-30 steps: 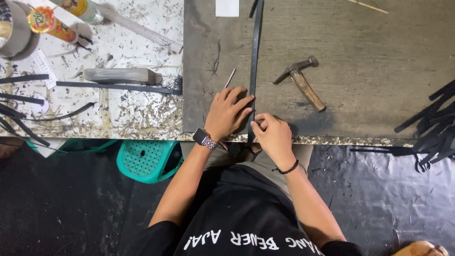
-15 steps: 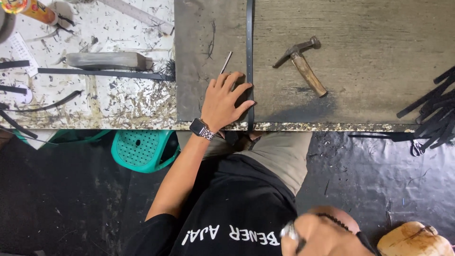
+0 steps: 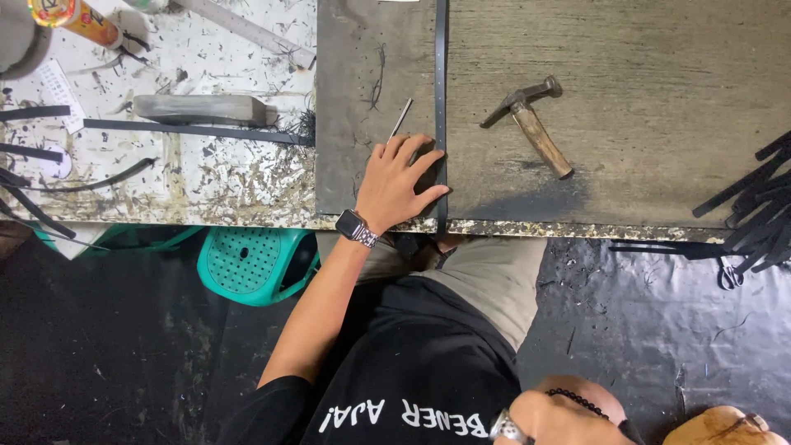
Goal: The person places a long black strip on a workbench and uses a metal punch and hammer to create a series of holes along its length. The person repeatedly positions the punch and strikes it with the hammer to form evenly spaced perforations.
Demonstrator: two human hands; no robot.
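I see the desk [image 3: 659, 124], then a long black strip [image 3: 441, 99] reaching its near edge. My left hand [image 3: 400, 185] lies flat and spread, pinning it, gripping nothing. My right hand [image 3: 560, 416] is off the desk, grip unclear; the hammer [image 3: 531, 124] lies untouched.

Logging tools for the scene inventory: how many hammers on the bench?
1. The hammer lies on the dark board, right of the black strip that the left hand presses down. Others could be out of frame.
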